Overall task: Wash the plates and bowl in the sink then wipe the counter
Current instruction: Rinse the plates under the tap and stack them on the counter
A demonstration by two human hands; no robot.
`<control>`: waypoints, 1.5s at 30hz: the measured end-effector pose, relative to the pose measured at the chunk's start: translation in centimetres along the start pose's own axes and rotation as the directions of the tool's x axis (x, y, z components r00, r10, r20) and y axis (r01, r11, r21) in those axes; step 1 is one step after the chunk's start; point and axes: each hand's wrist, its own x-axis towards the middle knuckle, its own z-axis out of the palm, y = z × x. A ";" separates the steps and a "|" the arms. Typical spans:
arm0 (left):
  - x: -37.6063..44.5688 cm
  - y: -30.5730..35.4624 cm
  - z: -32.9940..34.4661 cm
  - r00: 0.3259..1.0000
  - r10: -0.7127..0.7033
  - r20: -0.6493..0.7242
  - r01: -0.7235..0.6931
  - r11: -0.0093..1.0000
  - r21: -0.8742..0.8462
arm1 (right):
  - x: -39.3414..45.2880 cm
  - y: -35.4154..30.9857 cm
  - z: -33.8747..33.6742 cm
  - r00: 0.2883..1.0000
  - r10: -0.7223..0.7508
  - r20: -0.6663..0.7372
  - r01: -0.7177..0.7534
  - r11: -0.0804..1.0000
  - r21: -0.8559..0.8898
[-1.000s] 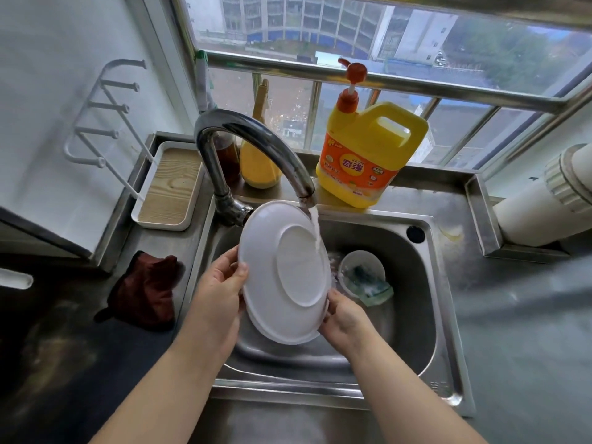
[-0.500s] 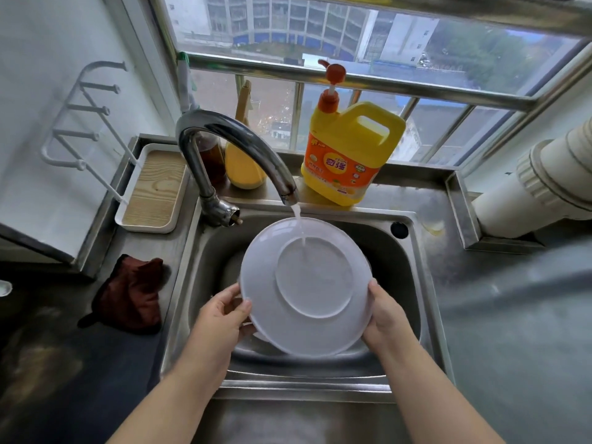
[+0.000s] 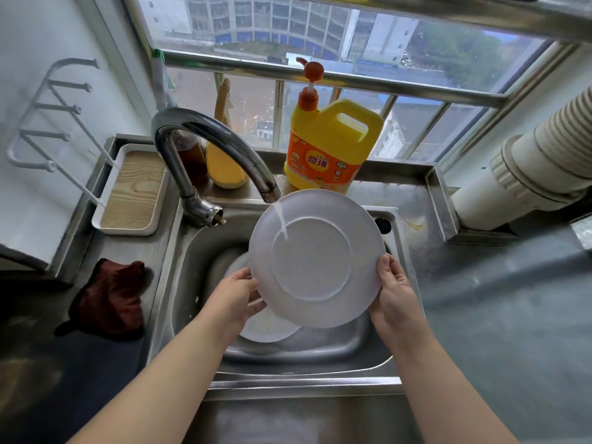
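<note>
Rinsing a plate [image 3: 315,257] under the faucet [image 3: 211,149]. I've got it up over the sink [image 3: 395,363], underside facing me, stream landing on its upper left near the foot ring.

Left hand [image 3: 235,294] grips the lower-left rim, fingers curled round the edge. Right hand [image 3: 392,294] holds the right rim, fingers wrapped behind, thumb on the near face.

Progress, my read: early to mid wash.
- Plate in hand: under the water now, not set aside yet. Can't tell if its front is clean.
- Second plate [image 3: 269,325] lies flat in the basin below, mostly hidden by my left hand and the held plate. Looks unwashed, not sure.
- Bowl: hidden behind the plate, can't see it.
- Counter [image 3: 480,315] not wiped. Dark red cloth [image 3: 110,299] sits crumpled left of the sink, untouched.

Yellow soap jug [image 3: 330,145] stands on the ledge behind the sink. Wooden tray [image 3: 131,190] at back left holds nothing, so no clean dishes parked there.
</note>
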 end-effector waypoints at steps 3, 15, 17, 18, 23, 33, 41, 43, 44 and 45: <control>0.5 0.9 0.6 0.999 0.037 -0.017 -0.037 0.999 -0.016 | 0.2 0.2 -0.2 1.000 -0.002 -0.003 0.002 0.999 0.037; 0.4 1.2 -1.5 0.999 -0.035 -0.033 0.034 0.999 -0.026 | 0.2 2.4 2.0 0.986 0.144 -0.086 -0.143 0.990 0.011; 0.4 1.1 -2.5 0.980 -0.201 -0.011 0.200 0.979 -0.044 | 0.0 2.2 2.5 0.995 0.069 -0.077 -0.075 0.993 -0.087; 0.4 1.1 -3.0 0.961 -0.273 0.039 0.275 0.959 -0.068 | 0.0 2.0 2.6 0.998 0.035 -0.053 -0.042 0.989 -0.140; 0.0 1.1 -4.1 0.920 -0.324 0.222 0.374 0.894 -0.246 | 0.1 1.1 2.7 0.993 -0.076 0.089 0.100 0.945 -0.310; -0.2 1.5 -4.9 0.993 -0.091 0.079 0.101 0.986 -0.134 | 0.7 3.0 1.1 0.962 0.207 0.179 -0.099 0.873 -0.478; -0.3 1.7 -5.1 0.992 0.038 0.119 -0.032 0.998 -0.052 | 1.2 3.2 1.7 0.972 0.218 0.083 -0.139 0.825 -0.548; 0.2 1.5 -5.4 0.995 0.030 0.097 -0.038 0.996 0.080 | 1.3 3.1 1.5 0.986 0.144 0.081 -0.078 0.837 -0.542; 0.4 1.4 -5.4 0.997 0.026 0.076 -0.037 0.990 0.136 | 1.3 2.9 1.5 0.991 0.101 0.082 -0.040 0.834 -0.550; 0.6 1.4 -5.4 0.999 0.026 0.045 -0.033 0.986 0.164 | 1.4 2.7 1.5 0.995 0.062 0.084 -0.005 0.830 -0.557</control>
